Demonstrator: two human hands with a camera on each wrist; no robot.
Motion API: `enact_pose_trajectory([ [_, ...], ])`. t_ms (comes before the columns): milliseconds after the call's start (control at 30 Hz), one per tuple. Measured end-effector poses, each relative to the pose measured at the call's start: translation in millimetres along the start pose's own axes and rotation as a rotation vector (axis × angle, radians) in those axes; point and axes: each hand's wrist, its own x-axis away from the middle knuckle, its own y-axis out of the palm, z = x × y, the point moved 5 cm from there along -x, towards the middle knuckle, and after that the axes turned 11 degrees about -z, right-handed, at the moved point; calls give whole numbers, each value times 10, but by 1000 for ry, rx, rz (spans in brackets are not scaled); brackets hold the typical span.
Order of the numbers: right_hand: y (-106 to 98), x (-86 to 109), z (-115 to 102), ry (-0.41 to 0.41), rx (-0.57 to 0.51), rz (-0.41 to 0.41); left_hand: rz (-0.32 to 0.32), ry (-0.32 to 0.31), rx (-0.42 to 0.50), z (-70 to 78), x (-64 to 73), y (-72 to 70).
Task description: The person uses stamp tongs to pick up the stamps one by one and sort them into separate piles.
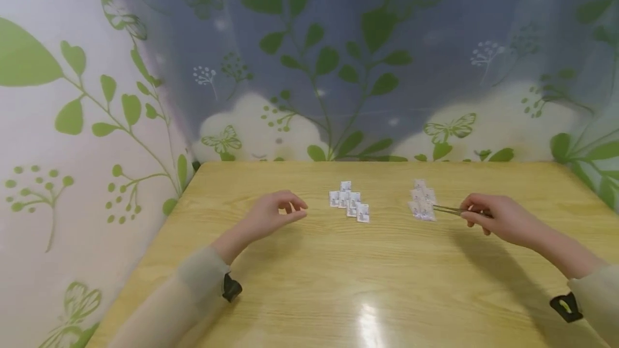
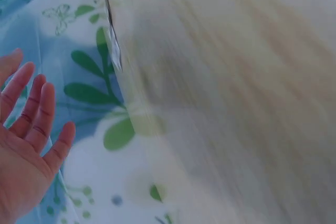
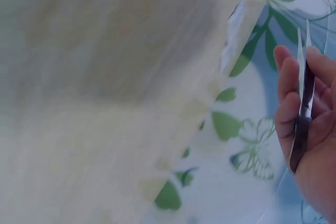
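My right hand (image 1: 508, 220) holds a pair of metal tweezers (image 1: 450, 210) between thumb and fingers. Their tips point left and overlap the edge of a cluster of small clear packets (image 1: 423, 201) in the head view. Seen from the right wrist, the tweezers (image 3: 302, 124) lie along the fingers, with the two tips slightly apart. Left of the packets lies a group of small white printed cards (image 1: 354, 198), partly overlapping one another. My left hand (image 1: 268, 212) hovers to the left of these cards, holding nothing; the left wrist view shows its fingers (image 2: 39, 116) spread and loosely bent.
Both groups lie on a light wood-grain table (image 1: 338, 273), toward its far edge. A curtain (image 1: 309, 95) printed with green leaves and butterflies hangs right behind that edge, and a similar pale one (image 1: 87, 176) borders the left side.
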Motion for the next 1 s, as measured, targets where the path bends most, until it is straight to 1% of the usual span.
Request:
enact_pose_trajectory([
  [133, 4, 155, 80, -4, 18, 45, -27, 19, -2, 72, -139, 69],
  [200, 21, 213, 135, 13, 26, 57, -45, 26, -6, 107, -204, 111],
  [333, 92, 310, 270, 36, 87, 88, -84, 45, -10, 177, -321, 201],
  [433, 160, 369, 362, 13, 135, 130, -120, 58, -6, 216, -388, 276],
  [533, 226, 389, 437, -24, 135, 148, -161, 57, -1, 248, -427, 358],
  [633, 287, 369, 499, -15, 110, 122, -200, 49, -9, 279, -448, 450],
  [800, 343, 335, 546, 55, 75, 49, -269, 52, -45, 359, -471, 621],
  [867, 350, 331, 550, 79, 74, 25, -291, 59, -60, 402, -469, 678],
  [1000, 338, 323, 550, 94, 76, 2, -319, 64, -81, 471, -452, 761],
])
